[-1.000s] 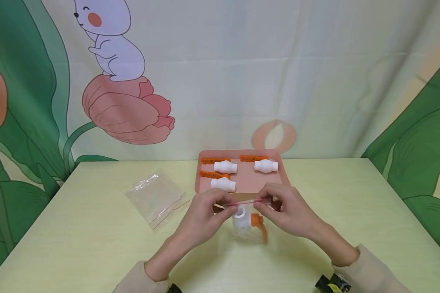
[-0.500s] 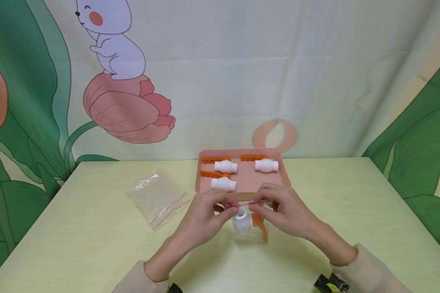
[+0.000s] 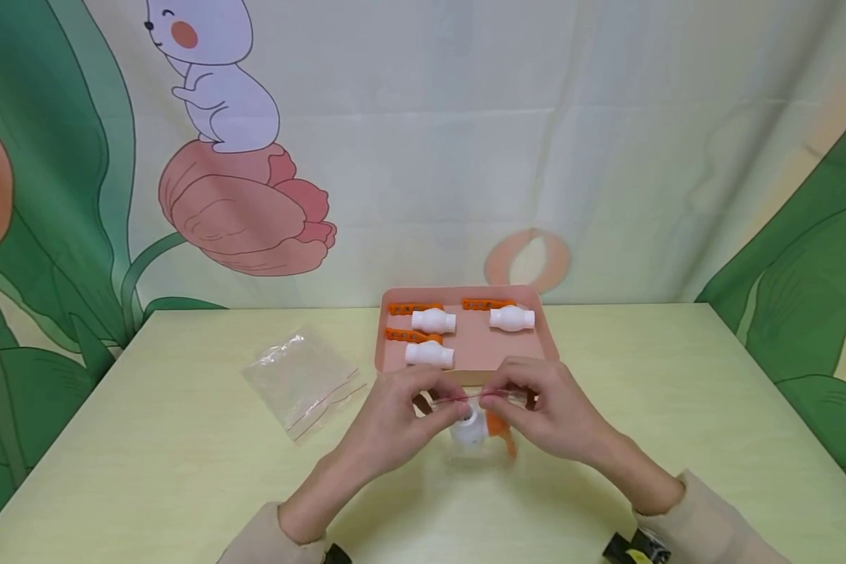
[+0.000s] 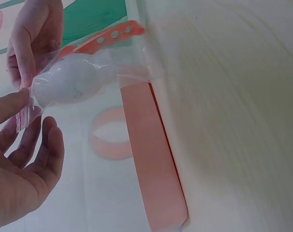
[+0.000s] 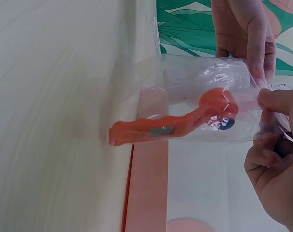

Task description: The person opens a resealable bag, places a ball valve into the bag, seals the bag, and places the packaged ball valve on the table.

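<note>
A clear zip bag (image 5: 185, 67) hangs by its red-lined top edge between both hands. Inside it is a white plastic ball valve (image 4: 71, 79) with an orange lever handle (image 5: 170, 123). My left hand (image 3: 402, 411) pinches the bag's zip edge between thumb and forefinger, the other fingers loosely bent. On the opposite side, my right hand (image 3: 546, 407) pinches the same edge close by, as the right wrist view also shows. The two thumbs nearly meet above the valve. In the head view the bag's upper part is partly hidden by the fingers.
Just beyond the hands a pink tray (image 3: 474, 356) holds three white valves with orange handles, one of them a valve (image 3: 511, 319) at right. Another clear zip bag (image 3: 303, 384) lies flat on the pale table (image 3: 183, 470) to the left. A printed curtain (image 3: 423, 157) hangs behind.
The right hand's fingertips have slid left along the zip edge, and the left hand's have shifted slightly right, so the two are closer. The bagged valve sways slightly.
</note>
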The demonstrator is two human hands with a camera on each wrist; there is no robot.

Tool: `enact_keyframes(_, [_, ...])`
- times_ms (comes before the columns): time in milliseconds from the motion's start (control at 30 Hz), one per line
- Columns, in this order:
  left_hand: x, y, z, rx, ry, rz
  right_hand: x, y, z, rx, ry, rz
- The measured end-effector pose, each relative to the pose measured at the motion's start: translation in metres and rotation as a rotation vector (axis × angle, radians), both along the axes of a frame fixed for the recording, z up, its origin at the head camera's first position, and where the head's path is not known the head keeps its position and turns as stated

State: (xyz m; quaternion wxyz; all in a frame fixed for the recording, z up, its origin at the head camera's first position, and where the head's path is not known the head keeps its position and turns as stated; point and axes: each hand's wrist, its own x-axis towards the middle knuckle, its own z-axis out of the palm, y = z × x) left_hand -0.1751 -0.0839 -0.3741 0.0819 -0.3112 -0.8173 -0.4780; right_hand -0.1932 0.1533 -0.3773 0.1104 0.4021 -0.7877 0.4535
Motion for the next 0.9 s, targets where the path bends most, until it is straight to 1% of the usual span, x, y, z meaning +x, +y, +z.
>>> enact_keyframes(167, [0.001, 0.001, 0.000, -0.009, 0.046, 0.002, 0.002, -0.001, 0.000, -0.017, -0.054, 0.017])
enact_keyframes(333, [0.002, 0.003, -0.001, 0.003, 0.067, 0.000, 0.003, -0.003, 0.000, -0.025, -0.070, 0.025])
enact_keyframes(467, [0.002, 0.003, -0.002, 0.008, 0.086, 0.004, 0.004, -0.004, 0.001, -0.023, -0.061, 0.029])
enact_keyframes(700, [0.002, 0.003, -0.002, -0.007, 0.121, 0.008, 0.004, -0.008, 0.002, -0.042, -0.046, 0.064])
enact_keyframes(900, [0.003, 0.005, -0.004, 0.006, 0.143, -0.002, 0.005, -0.011, 0.001, -0.040, -0.002, 0.049])
